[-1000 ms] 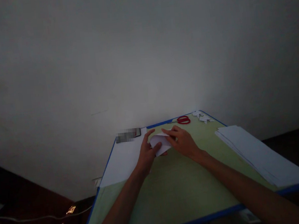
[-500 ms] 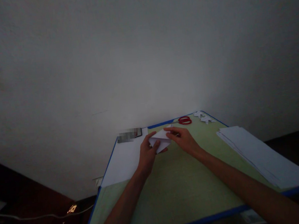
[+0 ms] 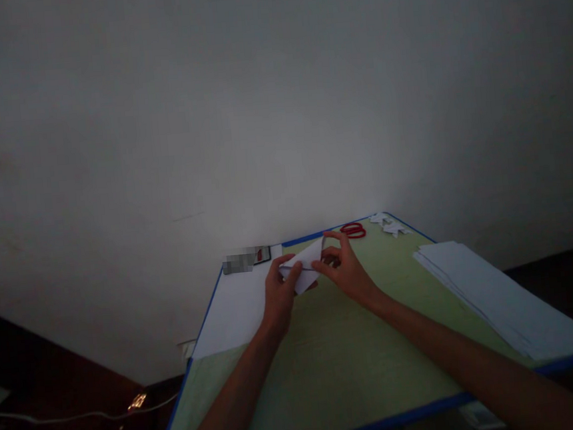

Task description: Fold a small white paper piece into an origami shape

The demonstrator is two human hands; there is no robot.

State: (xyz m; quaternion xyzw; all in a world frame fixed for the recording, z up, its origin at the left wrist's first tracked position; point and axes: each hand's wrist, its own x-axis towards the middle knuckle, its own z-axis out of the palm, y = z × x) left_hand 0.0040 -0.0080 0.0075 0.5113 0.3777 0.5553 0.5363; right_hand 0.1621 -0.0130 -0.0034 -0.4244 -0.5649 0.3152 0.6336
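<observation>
A small piece of folded white paper point(image 3: 306, 257) is held up above the table between both hands. My left hand point(image 3: 279, 289) grips its left side, thumb on the near face and fingers behind. On the right side, my right hand point(image 3: 345, 267) has its thumb pressed on the paper and its index finger stretched up to the raised upper corner. The other right fingers are curled behind the paper and partly hidden. Red-handled scissors point(image 3: 353, 230) lie just beyond my right hand, their blades largely hidden behind the paper and hand.
The green table point(image 3: 359, 362) has a blue edge and stands against a pale wall point(image 3: 277, 109). A stack of white paper point(image 3: 504, 296) lies on the right. Folded paper pieces point(image 3: 390, 224) sit at the far right corner. A white sheet point(image 3: 229, 313) and a partly blurred phone-like object point(image 3: 262, 254) are on the left.
The paper's upper flap now stands up in a taller point. My right index finger has moved up to that corner, and my left thumb has shifted up onto the fold.
</observation>
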